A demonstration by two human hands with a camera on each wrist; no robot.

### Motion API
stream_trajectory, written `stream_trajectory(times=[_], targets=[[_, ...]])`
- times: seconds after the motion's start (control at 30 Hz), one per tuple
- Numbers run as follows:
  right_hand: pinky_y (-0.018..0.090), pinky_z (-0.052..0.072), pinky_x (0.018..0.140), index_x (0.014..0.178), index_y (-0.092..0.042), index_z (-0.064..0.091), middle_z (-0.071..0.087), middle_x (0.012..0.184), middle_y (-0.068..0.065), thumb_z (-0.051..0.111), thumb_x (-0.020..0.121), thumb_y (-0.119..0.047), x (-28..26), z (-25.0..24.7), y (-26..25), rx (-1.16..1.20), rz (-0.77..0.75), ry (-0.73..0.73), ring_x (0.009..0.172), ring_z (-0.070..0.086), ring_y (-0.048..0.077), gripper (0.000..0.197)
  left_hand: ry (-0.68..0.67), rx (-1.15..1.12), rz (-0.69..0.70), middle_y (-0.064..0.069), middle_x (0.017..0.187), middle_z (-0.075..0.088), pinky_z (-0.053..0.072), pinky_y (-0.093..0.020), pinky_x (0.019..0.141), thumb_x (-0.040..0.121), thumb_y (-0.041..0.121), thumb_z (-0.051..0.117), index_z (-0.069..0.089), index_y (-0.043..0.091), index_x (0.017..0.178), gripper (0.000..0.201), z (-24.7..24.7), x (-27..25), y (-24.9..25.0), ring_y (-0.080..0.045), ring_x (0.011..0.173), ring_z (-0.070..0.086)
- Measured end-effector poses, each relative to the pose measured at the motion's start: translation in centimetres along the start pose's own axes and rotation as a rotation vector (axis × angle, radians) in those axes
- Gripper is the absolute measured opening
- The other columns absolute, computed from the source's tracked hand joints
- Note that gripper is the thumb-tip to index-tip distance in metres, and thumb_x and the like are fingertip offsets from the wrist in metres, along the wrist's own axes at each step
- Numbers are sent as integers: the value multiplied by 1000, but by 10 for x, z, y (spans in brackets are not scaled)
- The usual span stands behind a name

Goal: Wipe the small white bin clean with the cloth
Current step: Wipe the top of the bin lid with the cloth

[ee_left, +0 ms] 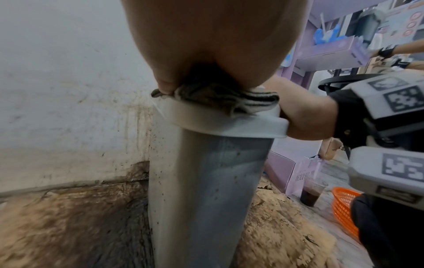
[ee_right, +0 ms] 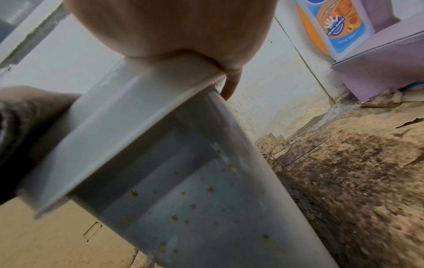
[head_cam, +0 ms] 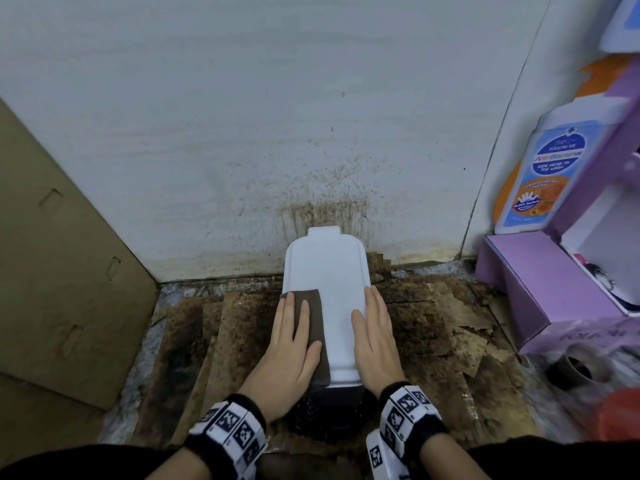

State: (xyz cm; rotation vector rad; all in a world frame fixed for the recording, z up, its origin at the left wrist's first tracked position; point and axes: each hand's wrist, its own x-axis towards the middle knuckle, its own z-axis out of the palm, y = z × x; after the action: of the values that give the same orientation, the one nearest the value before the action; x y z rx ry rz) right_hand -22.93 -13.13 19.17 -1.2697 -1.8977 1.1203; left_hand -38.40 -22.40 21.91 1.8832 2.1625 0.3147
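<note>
Right of my right hand (head_cam: 375, 341), a bottle (head_cam: 547, 174) reads "Anti-Bacterial" and "KIDS HEAD TO TOE WASH". The small white bin (head_cam: 337, 292) stands directly under both palms, against the stained wall (head_cam: 242, 133). My left hand (head_cam: 291, 351) lies flat, fingers straight, pressing the brown cloth (head_cam: 313, 320) onto the lid's left edge. My right hand rests flat on the lid's right edge, gripping nothing.

Smooth matt plastic bin (head_cam: 332, 292), brown woven cloth (head_cam: 313, 327), rough stained cardboard (head_cam: 426, 327).
</note>
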Motion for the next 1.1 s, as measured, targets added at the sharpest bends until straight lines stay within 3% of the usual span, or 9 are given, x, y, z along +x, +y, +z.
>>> stream_trajectory(times=[0.13, 0.33, 0.53, 0.87, 1.03, 1.1], targets=[[18, 6, 115, 159, -28, 7, 1, 165, -19, 26, 105, -48, 2, 2, -3, -3, 6, -11, 148, 2, -4, 61, -101, -49, 22, -2, 152, -47, -17, -26, 118, 107, 43, 16, -27, 17, 150, 66, -11, 6, -3, -9, 139, -45], [16, 6, 115, 159, -30, 6, -1, 165, -20, 24, 105, -47, 4, 1, 0, 8, -3, -19, 147, 1, -7, 59, -177, -33, 61, -1, 156, -43, -17, -25, 115, 105, 45, 21, -19, 14, 156, 72, -20, 40, -19, -11, 141, -42], [19, 8, 117, 159, -35, 3, -4, 163, -27, 17, 97, -59, 6, 1, -2, 38, 7, -33, 148, -2, -8, 67, -230, -80, 36, 2, 156, -41, -13, -27, 116, 106, 45, 25, -19, 15, 156, 73, -29, 91, -34, -13, 143, -39], [17, 7, 116, 159, -34, 3, -4, 162, -28, 18, 99, -57, 10, 3, -8, 25, 14, -44, 147, -2, -9, 66, -176, -143, -58, -8, 164, -23, -4, -39, 124, 107, 42, 30, -10, 13, 158, 72, -44, 165, -52, -23, 152, -20], [14, 8, 114, 158, -35, 6, -1, 162, -27, 16, 101, -55, 6, 2, -3, 36, -2, -20, 148, 1, -9, 62, -123, -173, -46, -8, 165, -22, -3, -37, 124, 107, 41, 30, -7, 11, 159, 71, -37, 161, -52, -23, 153, -18], [7, 6, 110, 158, -35, 6, -2, 162, -27, 17, 101, -54, 4, 0, -2, 25, 3, -25, 147, 1, -10, 61, -112, -202, -34, -6, 164, -25, -3, -40, 124, 107, 42, 30, -8, 12, 159, 71, -34, 152, -50, -21, 152, -21]])
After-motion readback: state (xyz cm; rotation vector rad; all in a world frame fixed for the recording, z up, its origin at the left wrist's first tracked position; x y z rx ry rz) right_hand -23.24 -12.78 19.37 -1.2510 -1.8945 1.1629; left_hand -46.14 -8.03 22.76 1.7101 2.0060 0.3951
